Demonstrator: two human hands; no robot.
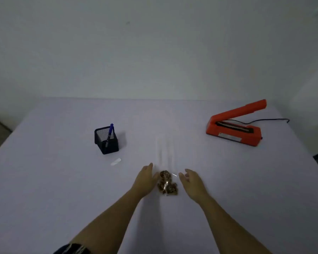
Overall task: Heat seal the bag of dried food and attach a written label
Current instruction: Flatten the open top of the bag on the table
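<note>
A clear plastic bag (166,156) lies flat on the pale counter (62,180), near the middle of its front half, with its long side running away from the person. A clump of brown dried food (167,184) sits bunched at the bag's near end; the rest of the bag is see-through and hard to trace against the counter.

The left hand (146,177) lies at the bag's left edge with fingers straight and together. Its grip is wide open and holds nothing; whether it touches the plastic cannot be told. The right hand (190,182) hovers just beside the food on the right, fingers loosely bent and spread. That grip is also open and has hold of nothing.

To the left and further back stands a black mesh pen holder (106,142) with a blue pen (110,133) leaning in it. A small white label (116,161) lies flat on the counter just in front of the holder, apart from the bag.

At the back right sits a red heat sealer (233,130), its arm raised at an angle. A black cord (275,119) trails from it toward the counter's right edge. A dark sleeve (72,249) shows on the left arm at the bottom.
</note>
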